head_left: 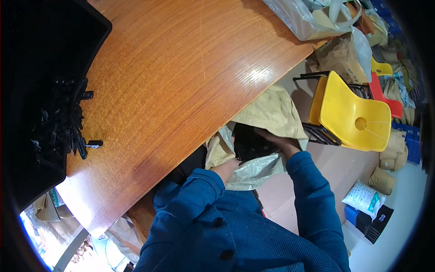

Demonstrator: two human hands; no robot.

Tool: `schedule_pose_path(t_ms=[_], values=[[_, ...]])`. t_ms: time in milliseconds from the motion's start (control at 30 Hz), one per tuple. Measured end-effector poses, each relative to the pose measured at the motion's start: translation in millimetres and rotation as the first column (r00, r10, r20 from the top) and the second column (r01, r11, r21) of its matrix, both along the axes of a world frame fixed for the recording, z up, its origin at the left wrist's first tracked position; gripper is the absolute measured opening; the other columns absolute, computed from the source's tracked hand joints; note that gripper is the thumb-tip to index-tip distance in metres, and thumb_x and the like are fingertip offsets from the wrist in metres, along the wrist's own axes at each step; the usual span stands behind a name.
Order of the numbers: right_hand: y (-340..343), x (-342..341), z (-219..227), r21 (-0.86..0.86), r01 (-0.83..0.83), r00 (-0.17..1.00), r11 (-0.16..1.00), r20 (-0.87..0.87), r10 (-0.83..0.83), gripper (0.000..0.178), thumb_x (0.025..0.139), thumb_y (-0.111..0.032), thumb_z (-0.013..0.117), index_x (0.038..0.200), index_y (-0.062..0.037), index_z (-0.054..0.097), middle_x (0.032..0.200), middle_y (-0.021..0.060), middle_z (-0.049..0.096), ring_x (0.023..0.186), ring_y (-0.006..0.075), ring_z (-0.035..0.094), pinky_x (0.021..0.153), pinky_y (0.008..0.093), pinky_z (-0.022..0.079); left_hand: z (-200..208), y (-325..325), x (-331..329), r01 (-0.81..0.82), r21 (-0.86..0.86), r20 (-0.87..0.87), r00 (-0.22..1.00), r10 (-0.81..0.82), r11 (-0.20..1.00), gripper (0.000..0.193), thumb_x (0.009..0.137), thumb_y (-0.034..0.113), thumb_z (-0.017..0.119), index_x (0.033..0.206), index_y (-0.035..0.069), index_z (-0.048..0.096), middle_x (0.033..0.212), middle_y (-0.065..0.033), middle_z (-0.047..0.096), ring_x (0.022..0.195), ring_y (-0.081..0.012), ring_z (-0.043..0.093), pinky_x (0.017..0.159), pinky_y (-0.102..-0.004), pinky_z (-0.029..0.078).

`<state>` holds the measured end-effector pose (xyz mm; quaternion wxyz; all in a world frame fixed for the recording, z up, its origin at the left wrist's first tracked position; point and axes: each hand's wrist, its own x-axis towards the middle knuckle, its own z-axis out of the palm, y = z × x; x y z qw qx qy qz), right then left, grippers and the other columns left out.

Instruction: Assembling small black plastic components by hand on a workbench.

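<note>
A tan paper bag (272,111) with a silvery woven lining (258,170) hangs open at the table's front edge, over my lap. Both of my hands reach into its mouth. My left hand (232,164) goes in at the near left side, its fingers hidden by the bag. My right hand (283,143) enters from the right under the folded rim, with its fingertips lost in shadow. Between them lies dark black content (253,144), too dim to make out piece by piece.
A brown wooden table (181,68) spans the middle. On its left, small black pieces (74,122) heap beside a large black object (41,45); one piece (94,144) lies apart. A plastic bag (301,20) sits far right. Yellow chairs (358,118) and packages (364,197) stand right.
</note>
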<state>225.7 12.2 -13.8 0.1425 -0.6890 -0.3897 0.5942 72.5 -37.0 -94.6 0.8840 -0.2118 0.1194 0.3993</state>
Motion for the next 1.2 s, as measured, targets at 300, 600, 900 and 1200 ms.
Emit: schedule_pose_path(t_ms=[300, 600, 900, 1200], values=[[-6.6, -5.0, -39.6, 0.21, -0.469, 0.831, 0.858, 0.434, 0.348, 0.065, 0.075, -0.029, 0.077, 0.129, -0.004, 0.049, 0.125, 0.0094, 0.056, 0.112, 0.0211, 0.053, 0.096, 0.0302, 0.042, -60.5, -11.7, -0.2, 0.063, 0.32, -0.391, 0.917, 0.071, 0.945, 0.08, 0.083, 0.067, 0.044, 0.139, 0.011, 0.041, 0.135, -0.0152, 0.048, 0.12, -0.0357, 0.048, 0.105, -0.0503, 0.036], [-4.4, 6.1, -70.6, 0.252, -0.416, 0.877, 0.874, 0.365, 0.312, 0.063, 0.079, -0.041, 0.07, 0.128, -0.0059, 0.052, 0.13, 0.0137, 0.054, 0.119, 0.0291, 0.05, 0.101, 0.0333, 0.037, -7.8, 27.9, -6.9, 0.232, -0.242, -0.456, 0.829, -0.322, 0.942, 0.058, 0.089, 0.06, 0.044, 0.119, 0.011, 0.059, 0.104, -0.0105, 0.066, 0.096, -0.0289, 0.064, 0.076, -0.0404, 0.056], [-9.5, 16.9, -90.5, 0.275, -0.277, 0.961, 0.921, 0.065, 0.27, 0.066, 0.078, -0.029, 0.066, 0.135, -0.0037, 0.043, 0.135, 0.0171, 0.047, 0.126, 0.0274, 0.042, 0.105, 0.0356, 0.032, 27.8, 31.4, -9.4, 0.217, -0.272, -0.547, 0.766, -0.336, 0.937, 0.042, 0.084, 0.039, 0.065, 0.113, 0.009, 0.062, 0.109, -0.0091, 0.066, 0.099, -0.024, 0.063, 0.09, -0.0382, 0.051], [7.0, -18.3, -0.9, 0.199, -0.043, 0.997, 0.979, 0.07, 0.029, 0.099, 0.071, -0.058, 0.071, 0.141, 0.0, 0.031, 0.134, 0.0204, 0.048, 0.122, 0.0296, 0.046, 0.1, 0.0337, 0.037, 73.7, 39.8, -10.2, 0.187, -0.009, -0.651, 0.744, -0.148, 0.982, 0.039, 0.082, 0.032, 0.071, 0.11, 0.009, 0.057, 0.102, -0.0064, 0.062, 0.095, -0.019, 0.06, 0.082, -0.0354, 0.051]])
